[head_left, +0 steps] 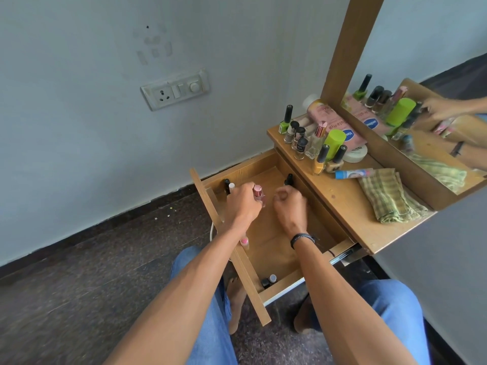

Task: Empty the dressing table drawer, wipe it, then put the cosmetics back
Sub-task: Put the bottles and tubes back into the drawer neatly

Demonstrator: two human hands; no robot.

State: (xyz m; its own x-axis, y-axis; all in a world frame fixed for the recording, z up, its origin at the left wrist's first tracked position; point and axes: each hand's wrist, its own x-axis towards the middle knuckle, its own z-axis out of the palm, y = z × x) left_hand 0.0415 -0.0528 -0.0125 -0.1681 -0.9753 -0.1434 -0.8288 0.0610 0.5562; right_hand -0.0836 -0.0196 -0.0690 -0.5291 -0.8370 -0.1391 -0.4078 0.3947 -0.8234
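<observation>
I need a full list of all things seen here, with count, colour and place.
drawer: one, wooden, pulled open under the tabletop
loose bottles: about six, black, white, pink caps, at drawer edges
pink-capped bottle: one, in left hand
tabletop bottles: many, mixed colours, by the mirror
cloth: one, green checked, on tabletop
socket panel: one, white, on wall
mirror: one, wood-framed, above tabletop
left hand: grip round pink-capped bottle
right hand: fingers curled, over drawer

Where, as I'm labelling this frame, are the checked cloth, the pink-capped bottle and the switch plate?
checked cloth (390,198), head view, middle of the folds.
pink-capped bottle (258,191), head view, its cap.
switch plate (176,90), head view, its middle.
</observation>
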